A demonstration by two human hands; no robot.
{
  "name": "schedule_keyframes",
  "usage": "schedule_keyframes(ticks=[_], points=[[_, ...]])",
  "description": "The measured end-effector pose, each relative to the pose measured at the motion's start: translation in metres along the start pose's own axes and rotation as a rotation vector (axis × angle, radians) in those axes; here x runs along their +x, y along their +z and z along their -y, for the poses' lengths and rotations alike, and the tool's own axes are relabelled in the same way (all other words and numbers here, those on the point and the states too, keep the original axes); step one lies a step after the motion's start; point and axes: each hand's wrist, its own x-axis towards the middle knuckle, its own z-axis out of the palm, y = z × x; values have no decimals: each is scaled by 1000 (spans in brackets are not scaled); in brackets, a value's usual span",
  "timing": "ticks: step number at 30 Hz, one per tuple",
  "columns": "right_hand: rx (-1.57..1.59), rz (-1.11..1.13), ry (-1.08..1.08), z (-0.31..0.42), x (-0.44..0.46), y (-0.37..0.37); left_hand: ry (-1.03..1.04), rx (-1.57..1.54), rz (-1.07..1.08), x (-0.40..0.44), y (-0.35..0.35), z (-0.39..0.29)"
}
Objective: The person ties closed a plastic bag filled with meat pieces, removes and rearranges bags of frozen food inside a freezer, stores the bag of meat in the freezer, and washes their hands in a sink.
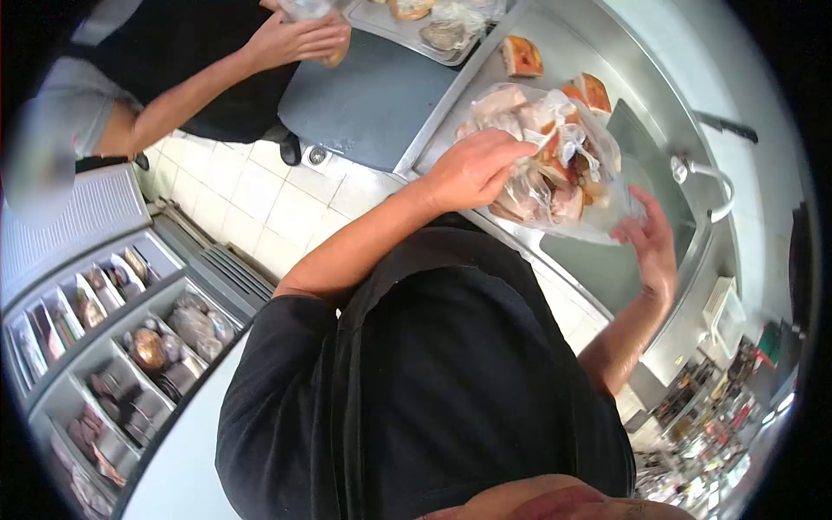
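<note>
A clear plastic bag (563, 169) with pale and browned pieces of meat in it lies at the sink's left edge. My left hand (477, 169) is closed at the bag's near left side, thumb and fingers pinching its plastic. On the right, my right hand (646, 234) has its fingers curled round the bag's loose edge, over the sink basin (624, 273). Just beyond the bag, one browned piece (592, 92) rests on the metal, and another browned piece (523, 56) lies farther back.
A co-worker's hand (303, 39) holds something bagged above a grey board (368, 95). A tray (416, 30) with bagged food is behind. Right are a faucet (702, 178) and a knife (726, 126). Food containers (130, 390) fill an open unit at lower left.
</note>
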Motion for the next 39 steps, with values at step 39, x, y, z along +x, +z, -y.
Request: schedule_keyframes(ticks=[39], points=[[-1288, 470, -669, 59, 143, 181, -923, -784, -205, 4, 60, 171]])
